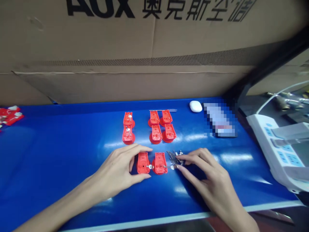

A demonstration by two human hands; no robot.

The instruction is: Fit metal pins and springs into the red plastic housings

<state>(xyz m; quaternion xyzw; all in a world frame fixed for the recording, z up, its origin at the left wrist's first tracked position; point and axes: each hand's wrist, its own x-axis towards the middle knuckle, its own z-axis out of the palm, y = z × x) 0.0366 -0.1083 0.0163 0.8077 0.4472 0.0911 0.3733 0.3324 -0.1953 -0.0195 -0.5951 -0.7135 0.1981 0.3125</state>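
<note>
My left hand point(118, 166) curves round a red plastic housing point(143, 161), its thumb on the near side and its fingers on the far side. A small silver metal part point(150, 167) lies at that housing's right edge. Just to the right stands a second red housing point(159, 161). Over its right edge a thin metal pin point(172, 167) with a flat shiny end reaches to the thumb tip of my right hand point(207, 170). That hand's fingertips are bent in a pinch above a small pile of dark screws and metal parts point(173, 157).
Farther back stand several more red housings point(156, 133); the two at left point(127, 133) carry metal parts. Behind are a white rounded case point(195, 106) and a pixelated flat object point(220, 119). A white power strip point(277, 145) lies right, red-and-white pieces point(11, 115) far left, cardboard point(135, 85) behind.
</note>
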